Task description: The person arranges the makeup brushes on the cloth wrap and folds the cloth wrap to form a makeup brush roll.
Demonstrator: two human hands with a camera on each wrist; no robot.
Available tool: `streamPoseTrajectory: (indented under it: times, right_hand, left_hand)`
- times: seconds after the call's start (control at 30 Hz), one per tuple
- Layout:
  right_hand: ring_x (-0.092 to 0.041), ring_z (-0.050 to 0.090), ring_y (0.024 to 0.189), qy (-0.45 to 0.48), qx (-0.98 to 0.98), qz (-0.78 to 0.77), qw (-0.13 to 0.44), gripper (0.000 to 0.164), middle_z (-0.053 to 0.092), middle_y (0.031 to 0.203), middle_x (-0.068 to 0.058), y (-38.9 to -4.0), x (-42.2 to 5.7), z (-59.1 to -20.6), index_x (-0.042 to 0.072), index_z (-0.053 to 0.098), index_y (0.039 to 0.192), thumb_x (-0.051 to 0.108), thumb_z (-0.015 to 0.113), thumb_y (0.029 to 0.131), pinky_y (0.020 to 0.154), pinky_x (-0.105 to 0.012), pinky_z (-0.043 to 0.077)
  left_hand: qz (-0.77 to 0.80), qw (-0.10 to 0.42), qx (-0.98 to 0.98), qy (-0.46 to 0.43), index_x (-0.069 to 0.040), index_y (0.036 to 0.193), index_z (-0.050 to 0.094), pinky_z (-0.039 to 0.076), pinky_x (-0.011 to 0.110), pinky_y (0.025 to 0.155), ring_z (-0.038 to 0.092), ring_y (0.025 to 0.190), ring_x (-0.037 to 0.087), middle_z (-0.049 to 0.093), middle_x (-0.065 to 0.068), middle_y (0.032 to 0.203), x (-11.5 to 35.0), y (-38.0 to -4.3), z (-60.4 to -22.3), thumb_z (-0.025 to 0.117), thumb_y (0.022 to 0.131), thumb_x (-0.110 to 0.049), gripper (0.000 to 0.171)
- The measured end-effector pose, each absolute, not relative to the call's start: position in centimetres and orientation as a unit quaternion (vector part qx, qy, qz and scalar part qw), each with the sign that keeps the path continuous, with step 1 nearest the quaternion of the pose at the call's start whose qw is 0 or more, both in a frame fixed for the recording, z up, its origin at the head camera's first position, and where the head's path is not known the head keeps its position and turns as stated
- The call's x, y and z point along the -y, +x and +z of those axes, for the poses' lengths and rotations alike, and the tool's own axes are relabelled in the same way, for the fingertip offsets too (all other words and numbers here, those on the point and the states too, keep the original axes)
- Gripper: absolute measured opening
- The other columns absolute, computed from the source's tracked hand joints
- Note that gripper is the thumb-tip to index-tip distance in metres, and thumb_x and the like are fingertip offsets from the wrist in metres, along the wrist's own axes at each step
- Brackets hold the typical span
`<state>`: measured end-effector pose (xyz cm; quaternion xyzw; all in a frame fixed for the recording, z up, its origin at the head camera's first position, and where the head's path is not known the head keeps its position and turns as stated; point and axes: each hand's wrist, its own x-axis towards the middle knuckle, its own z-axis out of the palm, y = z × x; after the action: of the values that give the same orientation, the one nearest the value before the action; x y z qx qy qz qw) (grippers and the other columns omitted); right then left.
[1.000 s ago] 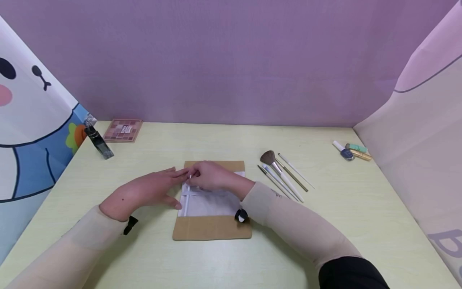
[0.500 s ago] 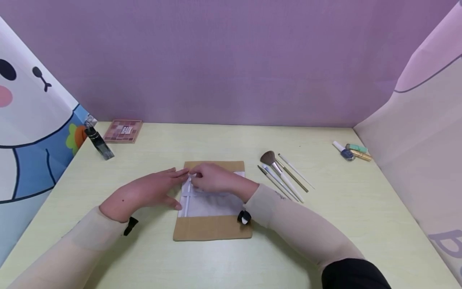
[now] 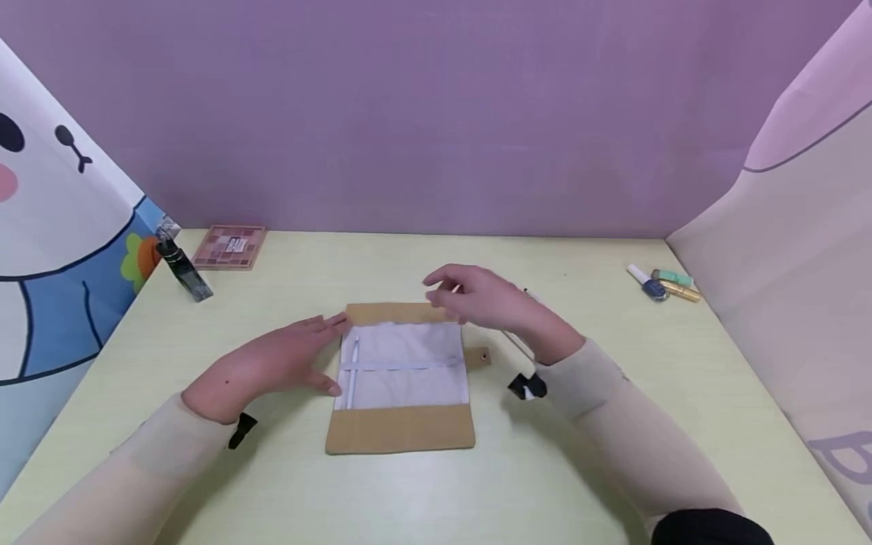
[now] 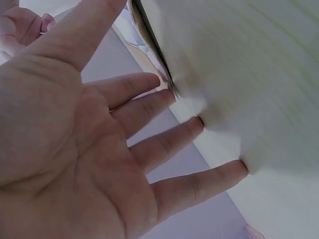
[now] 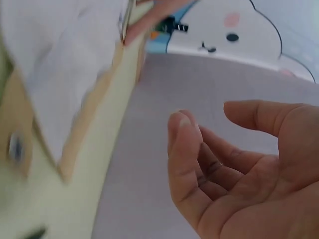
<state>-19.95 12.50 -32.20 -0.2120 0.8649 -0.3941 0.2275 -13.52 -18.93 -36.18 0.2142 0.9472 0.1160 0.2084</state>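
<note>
A brown brush case (image 3: 400, 430) with a white lining lies unfolded on the table. One slim white makeup brush (image 3: 353, 375) stands in its left part, passing under the band across the lining. My left hand (image 3: 289, 367) rests at the case's left edge; in the left wrist view its fingers (image 4: 182, 134) are spread, tips down on the tabletop and at the case edge. Above the case's top right corner hovers my right hand (image 3: 487, 303), loosely bent and holding nothing; the right wrist view shows a gap between its thumb (image 5: 254, 117) and fingers.
Makeup brushes (image 3: 519, 345) to the right are mostly hidden behind my right hand and forearm. A snap strap (image 3: 479, 357) sticks out from the case. A palette (image 3: 230, 247) and dark bottle (image 3: 184, 269) sit back left; several small tubes (image 3: 674, 286) lie far right.
My right hand has let go of the white brush and moved right, off the lining to above the case's top right corner. The left hand has barely moved.
</note>
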Motion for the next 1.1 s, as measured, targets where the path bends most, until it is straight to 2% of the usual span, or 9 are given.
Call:
streamPoseTrajectory:
  times: [0.13,0.23,0.5,0.6,0.8,0.97,1.1]
  right_hand:
    - [-0.039,0.072,0.108,-0.201,-0.869,-0.4,0.21,0.041,0.07,0.13,-0.019,-20.3,-15.3,-31.9,0.014,0.061,0.146,0.03,0.06,0.109,0.095,-0.052,0.063]
    - [-0.039,0.071,0.107,-0.191,-0.872,-0.402,0.203,0.042,0.069,0.132,-0.019,-20.5,-17.0,-32.1,0.012,0.059,0.147,0.031,0.06,0.109,0.096,-0.052,0.062]
    - [-0.035,0.067,0.101,-0.159,-0.881,-0.396,0.204,0.045,0.067,0.122,-0.022,-20.7,-20.4,-33.8,0.007,0.057,0.148,0.03,0.058,0.11,0.09,-0.046,0.058]
    - [-0.031,0.066,0.098,-0.154,-0.883,-0.391,0.208,0.046,0.066,0.124,-0.019,-20.6,-21.1,-34.4,0.004,0.057,0.148,0.03,0.058,0.11,0.089,-0.044,0.057]
    - [-0.024,0.064,0.091,-0.148,-0.893,-0.37,0.211,0.043,0.065,0.113,-0.014,-20.2,-22.2,-35.5,0.006,0.059,0.145,0.027,0.058,0.108,0.083,-0.039,0.054]
    - [-0.021,0.068,0.095,-0.148,-0.908,-0.333,0.208,0.041,0.066,0.124,-0.014,-19.9,-22.4,-36.4,0.006,0.058,0.147,0.023,0.055,0.11,0.079,-0.033,0.055]
    - [-0.019,0.067,0.094,-0.155,-0.91,-0.323,0.208,0.041,0.067,0.126,-0.015,-19.8,-22.5,-37.0,0.004,0.057,0.148,0.016,0.054,0.109,0.079,-0.03,0.056]
  left_hand:
    - [0.103,0.207,-0.951,0.206,-0.007,0.167,0.036,0.036,0.071,0.124,0.03,0.159,0.055,0.029,0.02,0.176,19.1,-13.5,-36.1,0.088,0.079,-0.058,0.113]
    - [0.095,0.205,-0.953,0.203,-0.009,0.166,0.038,0.039,0.072,0.121,0.033,0.158,0.055,0.032,0.02,0.175,19.1,-13.5,-36.1,0.088,0.079,-0.059,0.113]
    - [0.091,0.202,-0.954,0.203,-0.013,0.166,0.04,0.043,0.073,0.118,0.034,0.158,0.054,0.034,0.019,0.175,19.1,-13.6,-36.3,0.089,0.078,-0.06,0.111]
    - [0.096,0.208,-0.954,0.194,-0.014,0.166,0.039,0.041,0.075,0.118,0.029,0.158,0.057,0.033,0.017,0.176,19.1,-13.5,-36.1,0.089,0.078,-0.059,0.111]
    - [0.107,0.213,-0.954,0.182,-0.016,0.167,0.039,0.039,0.079,0.116,0.024,0.158,0.062,0.031,0.015,0.177,19.1,-13.4,-36.5,0.09,0.077,-0.059,0.112]
    - [0.104,0.206,-0.955,0.187,-0.015,0.167,0.039,0.039,0.08,0.115,0.025,0.157,0.063,0.032,0.016,0.176,19.2,-13.4,-36.7,0.089,0.077,-0.06,0.112]
    - [0.101,0.207,-0.955,0.187,-0.016,0.167,0.038,0.039,0.079,0.116,0.025,0.157,0.062,0.032,0.015,0.177,19.2,-13.5,-36.8,0.089,0.078,-0.06,0.111]
